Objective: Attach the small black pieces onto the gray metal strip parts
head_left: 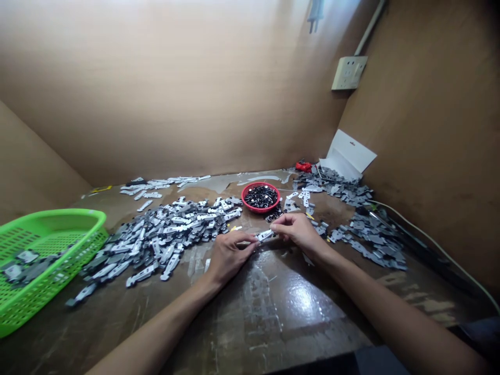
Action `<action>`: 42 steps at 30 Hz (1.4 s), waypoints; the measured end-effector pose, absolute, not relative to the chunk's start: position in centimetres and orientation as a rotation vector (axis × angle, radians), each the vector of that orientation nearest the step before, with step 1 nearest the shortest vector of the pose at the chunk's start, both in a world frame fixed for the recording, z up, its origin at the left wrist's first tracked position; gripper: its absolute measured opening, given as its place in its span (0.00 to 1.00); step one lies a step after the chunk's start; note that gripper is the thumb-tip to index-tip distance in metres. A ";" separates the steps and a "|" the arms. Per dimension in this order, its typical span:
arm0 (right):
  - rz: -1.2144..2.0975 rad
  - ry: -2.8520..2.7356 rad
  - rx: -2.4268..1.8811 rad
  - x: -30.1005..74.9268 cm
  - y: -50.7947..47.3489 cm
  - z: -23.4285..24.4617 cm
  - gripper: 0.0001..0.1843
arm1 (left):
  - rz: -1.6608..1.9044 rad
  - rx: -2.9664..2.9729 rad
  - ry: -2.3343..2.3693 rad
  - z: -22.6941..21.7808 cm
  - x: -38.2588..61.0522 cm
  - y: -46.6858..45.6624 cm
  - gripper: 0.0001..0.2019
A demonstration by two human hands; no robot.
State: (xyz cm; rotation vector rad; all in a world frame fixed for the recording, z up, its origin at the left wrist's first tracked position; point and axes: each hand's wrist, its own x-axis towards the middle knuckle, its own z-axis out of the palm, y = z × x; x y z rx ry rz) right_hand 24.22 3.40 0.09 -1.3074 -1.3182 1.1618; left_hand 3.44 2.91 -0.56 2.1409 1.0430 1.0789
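Left hand (pixel 231 259) and right hand (pixel 300 234) (bare) curl toward each other.

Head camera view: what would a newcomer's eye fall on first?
The bright green plastic basket at the left edge stands out first, then the spread of flat grey parts on the table. Beyond them sits a small red basket of black pieces, and in front the left hand and right hand hold a white part.

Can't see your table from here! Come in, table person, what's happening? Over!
Left hand and right hand pinching a white-and-grey strip. Red basket of black parts just beyond. Grey strips piled to the left.
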 end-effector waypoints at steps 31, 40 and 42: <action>1.312 -1.348 -1.195 24.0 3.7 -0.7 0.18 | 1.194 1.962 1.018 -0.6 3.3 2.8 0.07; 1.156 -1.590 -1.173 22.5 2.8 0.1 0.17 | 1.046 1.806 1.028 -0.7 3.7 3.2 0.15; 1.202 -1.592 -1.162 22.3 2.7 0.0 0.18 | 1.035 1.843 1.062 -0.7 3.5 3.2 0.13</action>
